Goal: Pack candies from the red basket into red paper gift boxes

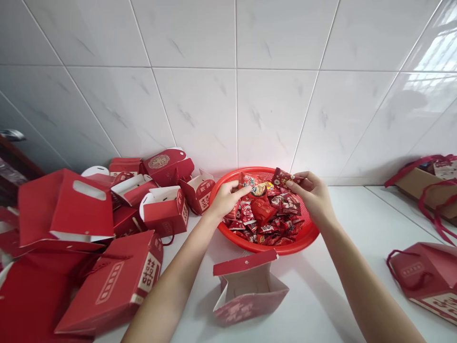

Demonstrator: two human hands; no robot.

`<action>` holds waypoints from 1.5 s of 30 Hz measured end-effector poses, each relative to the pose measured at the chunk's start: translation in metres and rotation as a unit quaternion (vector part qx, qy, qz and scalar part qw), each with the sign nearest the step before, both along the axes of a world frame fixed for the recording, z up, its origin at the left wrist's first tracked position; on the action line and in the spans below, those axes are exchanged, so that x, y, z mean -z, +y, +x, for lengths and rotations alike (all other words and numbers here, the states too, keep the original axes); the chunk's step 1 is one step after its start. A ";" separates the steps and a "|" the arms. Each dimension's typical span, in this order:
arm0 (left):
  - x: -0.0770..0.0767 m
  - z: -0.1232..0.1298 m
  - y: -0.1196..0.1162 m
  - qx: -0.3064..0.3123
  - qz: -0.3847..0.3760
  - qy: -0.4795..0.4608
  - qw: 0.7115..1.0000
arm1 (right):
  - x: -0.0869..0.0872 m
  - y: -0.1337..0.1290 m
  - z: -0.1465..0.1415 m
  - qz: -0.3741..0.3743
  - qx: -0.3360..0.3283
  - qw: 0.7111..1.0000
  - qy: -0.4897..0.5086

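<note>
One open box point(249, 306), two hands point(224, 200) point(314, 197), seemingly one packet point(257, 189) point(283, 178) each.

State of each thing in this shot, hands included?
Left hand: gripping large packet
Right hand: pinching small packet
Large packet: held, printed face visible
Small packet: held at basket's far side
Basket: upright, holding wrapped sweets
Front box: open
Left boxes: heaped, several open
Right box: open or closed unclear

Kitchen-like place: tiled wall point(193, 38), white counter point(357, 214)
</note>
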State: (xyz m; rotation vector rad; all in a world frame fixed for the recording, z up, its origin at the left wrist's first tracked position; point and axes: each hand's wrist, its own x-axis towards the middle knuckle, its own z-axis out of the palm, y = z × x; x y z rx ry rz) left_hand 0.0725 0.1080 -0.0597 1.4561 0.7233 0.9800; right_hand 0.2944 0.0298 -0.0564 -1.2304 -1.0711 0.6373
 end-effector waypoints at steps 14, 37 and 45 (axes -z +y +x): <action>0.003 -0.001 0.005 -0.013 -0.025 -0.001 1.000 | 0.002 -0.004 0.014 -0.227 -0.226 0.827 -0.462; -0.002 0.000 0.001 -0.003 -0.035 0.004 0.999 | -0.007 -0.004 0.017 -0.105 -0.229 0.957 -0.144; -0.004 0.000 -0.002 0.009 -0.046 -0.008 0.999 | -0.013 -0.008 0.013 -0.100 -0.199 0.973 -0.055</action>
